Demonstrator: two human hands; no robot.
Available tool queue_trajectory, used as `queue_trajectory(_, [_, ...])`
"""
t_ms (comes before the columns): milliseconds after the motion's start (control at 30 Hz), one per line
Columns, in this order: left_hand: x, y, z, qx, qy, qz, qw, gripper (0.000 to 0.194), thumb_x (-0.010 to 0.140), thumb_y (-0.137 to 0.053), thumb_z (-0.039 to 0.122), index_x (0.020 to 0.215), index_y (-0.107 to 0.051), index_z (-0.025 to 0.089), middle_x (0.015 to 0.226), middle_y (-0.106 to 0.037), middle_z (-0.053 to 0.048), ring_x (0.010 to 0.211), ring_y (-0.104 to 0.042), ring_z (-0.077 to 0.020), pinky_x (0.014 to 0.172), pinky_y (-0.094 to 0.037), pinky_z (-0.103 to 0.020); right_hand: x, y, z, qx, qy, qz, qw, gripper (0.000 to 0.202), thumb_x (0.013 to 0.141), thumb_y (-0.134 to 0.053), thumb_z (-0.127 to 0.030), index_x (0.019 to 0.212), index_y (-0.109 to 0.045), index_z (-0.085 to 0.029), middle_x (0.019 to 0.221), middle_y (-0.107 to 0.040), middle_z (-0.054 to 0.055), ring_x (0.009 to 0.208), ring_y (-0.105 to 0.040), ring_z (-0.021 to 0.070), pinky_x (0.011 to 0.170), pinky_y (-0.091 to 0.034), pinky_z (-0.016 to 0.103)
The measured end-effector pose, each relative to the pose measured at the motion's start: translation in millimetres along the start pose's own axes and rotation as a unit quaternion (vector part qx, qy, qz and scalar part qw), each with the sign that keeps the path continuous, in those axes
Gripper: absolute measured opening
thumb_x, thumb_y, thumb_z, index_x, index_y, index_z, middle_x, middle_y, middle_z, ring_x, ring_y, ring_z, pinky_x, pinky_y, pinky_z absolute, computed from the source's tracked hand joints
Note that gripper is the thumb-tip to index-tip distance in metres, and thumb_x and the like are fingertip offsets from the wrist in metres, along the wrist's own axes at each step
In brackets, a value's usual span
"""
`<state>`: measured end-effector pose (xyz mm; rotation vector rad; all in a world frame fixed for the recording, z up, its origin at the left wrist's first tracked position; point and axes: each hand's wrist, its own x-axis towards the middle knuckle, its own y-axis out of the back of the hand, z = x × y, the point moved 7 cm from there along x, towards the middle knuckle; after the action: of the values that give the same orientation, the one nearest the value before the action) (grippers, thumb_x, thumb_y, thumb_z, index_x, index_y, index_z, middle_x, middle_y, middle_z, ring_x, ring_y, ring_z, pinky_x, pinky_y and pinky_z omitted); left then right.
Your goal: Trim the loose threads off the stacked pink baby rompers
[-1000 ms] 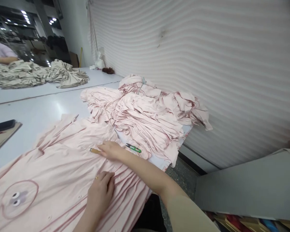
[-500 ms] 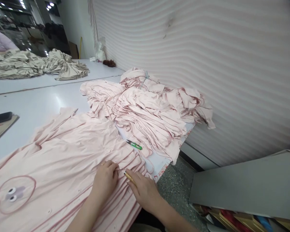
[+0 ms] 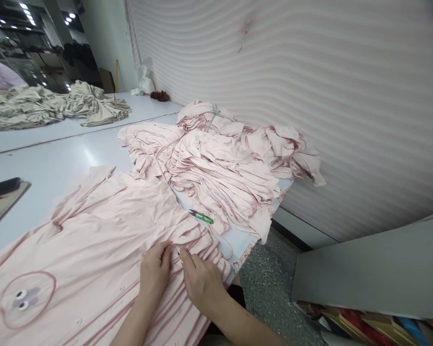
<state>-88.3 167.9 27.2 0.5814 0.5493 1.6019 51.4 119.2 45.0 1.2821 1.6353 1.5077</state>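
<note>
A pale pink buttoned garment (image 3: 126,211) lies spread over a layered stack of like garments at the table's near edge. My left hand (image 3: 155,271) is closed, pinching the cloth by the button edge between thumb and fingertips. Close beside it, my right hand (image 3: 204,283) grips a small pen-like tool (image 3: 180,254) with a golden-brown handle. Its metal tip points at the cloth near my left fingertips; its exact kind is unclear. Green-handled thread snips (image 3: 202,216) rest just beyond both hands.
More pink garments (image 3: 220,168) are heaped at the back right, one bundle tied. On the left lie a dark phone (image 3: 2,187) and a brown pad. Grey-green clothing (image 3: 57,105) covers part of the far table (image 3: 111,132). A grey cabinet (image 3: 375,264) stands right.
My right hand has tipped the tool more upright, bringing its tip nearer my left fingertips. My left hand's fingers have drawn into a pinch on the cloth. The view has shifted slightly.
</note>
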Motion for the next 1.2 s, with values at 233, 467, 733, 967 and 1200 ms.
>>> queue_trajectory(233, [2,3.3,-3,-0.033,0.012,0.021,0.999,0.037,0.085,-0.046,0.049,0.096,-0.07,0.023,0.092,-0.076,-0.004,0.084,-0.07,-0.0222,0.076,-0.054,-0.033,0,8,-10,-0.033,0.024,0.041,0.998,0.052,0.088,-0.044,-0.015,0.139,-0.047,-0.005,0.089,-0.066,0.015,0.064,-0.061,0.0232,0.055,-0.046,0.034])
queue_trajectory(467, [4,-3.1,2,-0.025,-0.044,0.003,0.999,0.033,0.089,-0.045,0.045,0.094,-0.07,0.024,0.094,-0.075,-0.002,0.084,-0.07,-0.0195,0.075,-0.054,-0.03,3,-1,-12,-0.054,0.029,0.03,0.998,0.054,0.088,-0.046,-0.016,0.14,-0.045,-0.004,0.086,-0.065,0.014,0.065,-0.062,0.0231,0.056,-0.047,0.033])
queue_trajectory(733, [-19,-20.8,19,0.088,-0.115,-0.032,0.989,0.029,0.08,-0.047,0.014,0.097,-0.07,0.021,0.088,-0.072,-0.008,0.084,-0.066,-0.0228,0.079,-0.048,-0.034,19,-20,1,-0.077,-0.016,-0.058,0.995,0.053,0.083,-0.049,-0.004,0.136,-0.048,-0.005,0.087,-0.066,0.015,0.068,-0.064,0.0229,0.056,-0.049,0.032])
queue_trajectory(967, [15,-13.4,17,0.112,-0.07,-0.009,0.991,0.018,0.086,-0.047,0.026,0.083,-0.064,0.022,0.074,-0.069,-0.001,0.071,-0.064,-0.0174,0.064,-0.045,-0.027,14,24,23,0.074,0.022,-0.078,0.994,0.042,0.095,-0.043,-0.018,0.137,-0.048,-0.016,0.097,-0.07,0.009,0.082,-0.067,0.0226,0.066,-0.046,0.029])
queue_trajectory(1200, [-20,22.6,-6,0.169,-0.09,0.013,0.981,0.022,0.088,-0.048,0.036,0.087,-0.064,0.022,0.087,-0.069,-0.006,0.084,-0.063,-0.0238,0.075,-0.047,-0.036,9,8,29,0.148,-0.084,-0.118,0.978,0.03,0.101,-0.033,-0.022,0.119,-0.057,-0.022,0.1,-0.067,0.008,0.084,-0.066,0.0212,0.068,-0.044,0.028])
